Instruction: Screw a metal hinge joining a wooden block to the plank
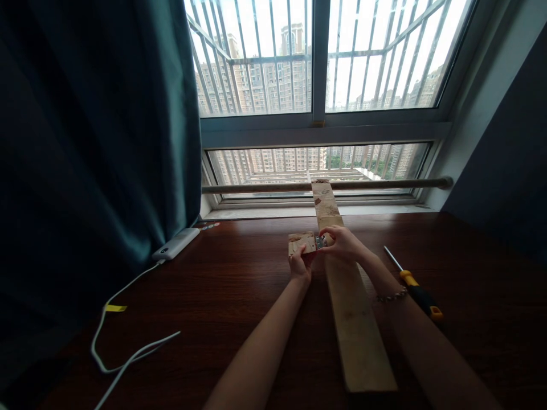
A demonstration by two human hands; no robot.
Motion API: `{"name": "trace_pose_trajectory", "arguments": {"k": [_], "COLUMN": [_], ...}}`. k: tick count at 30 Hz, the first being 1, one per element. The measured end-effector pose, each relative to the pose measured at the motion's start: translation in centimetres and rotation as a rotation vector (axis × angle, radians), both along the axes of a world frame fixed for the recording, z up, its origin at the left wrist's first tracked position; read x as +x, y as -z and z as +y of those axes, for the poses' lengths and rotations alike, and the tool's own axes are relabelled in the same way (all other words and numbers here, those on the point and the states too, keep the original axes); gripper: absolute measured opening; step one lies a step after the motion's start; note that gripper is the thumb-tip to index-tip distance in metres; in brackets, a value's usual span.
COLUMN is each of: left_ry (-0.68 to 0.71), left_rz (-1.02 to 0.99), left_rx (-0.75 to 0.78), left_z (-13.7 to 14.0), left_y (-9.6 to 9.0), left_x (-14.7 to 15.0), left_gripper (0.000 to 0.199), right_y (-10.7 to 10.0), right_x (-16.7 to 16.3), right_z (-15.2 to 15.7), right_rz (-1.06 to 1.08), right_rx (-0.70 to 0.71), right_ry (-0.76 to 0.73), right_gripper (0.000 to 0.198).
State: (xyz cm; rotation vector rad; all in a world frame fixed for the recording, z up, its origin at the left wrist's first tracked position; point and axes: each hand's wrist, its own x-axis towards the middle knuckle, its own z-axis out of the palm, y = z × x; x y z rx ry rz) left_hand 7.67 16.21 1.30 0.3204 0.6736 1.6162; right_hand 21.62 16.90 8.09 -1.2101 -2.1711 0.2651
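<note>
My left hand (301, 263) is closed on a small wooden block (301, 244), its thumb lying on the near side of the wood. At the block's right end sits a shiny metal hinge (320, 242). My right hand (339, 242) pinches this hinge between thumb and fingers. Beneath my right hand runs a long wooden board (354, 319), which reaches from the near edge of the view toward the window. To the right of my right forearm lies a screwdriver (416, 287) with a yellow and black handle and its shaft pointing away.
A white power strip (176, 244) lies at the left beside the dark curtain (98, 125). Its white cable (100, 330) curls over the reddish-brown table (205, 302), with a yellow tag (116, 308) on it. A horizontal rail (384, 184) crosses before the window, near the board's far end.
</note>
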Motion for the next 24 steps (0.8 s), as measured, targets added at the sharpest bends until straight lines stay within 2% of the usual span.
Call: {"name": "trace_pose_trajectory", "arguments": {"k": [8, 13, 18, 24], "left_ry": [-0.076, -0.061, -0.039, -0.001], "left_rz": [0.131, 0.176, 0.206, 0.284], "left_rx": [0.058, 0.083, 0.137, 0.177], "left_z": [-0.8, -1.3, -1.5, -1.2], "left_y": [0.1, -0.2, -0.5, -0.2], "left_x": [0.7, 0.7, 0.8, 1.0], "left_gripper": [0.027, 0.025, 0.032, 0.035], "right_y": [0.0, -0.2, -0.2, 0.0], "right_x": [-0.1, -0.1, -0.1, 0.0], "right_z": [0.1, 0.0, 0.0, 0.2], "right_rz": [-0.02, -0.026, -0.03, -0.015], "right_rx": [-0.021, -0.033, -0.052, -0.043], "right_ry": [0.021, 0.017, 0.038, 0.009], "right_gripper": [0.04, 0.043, 0.046, 0.044]}}
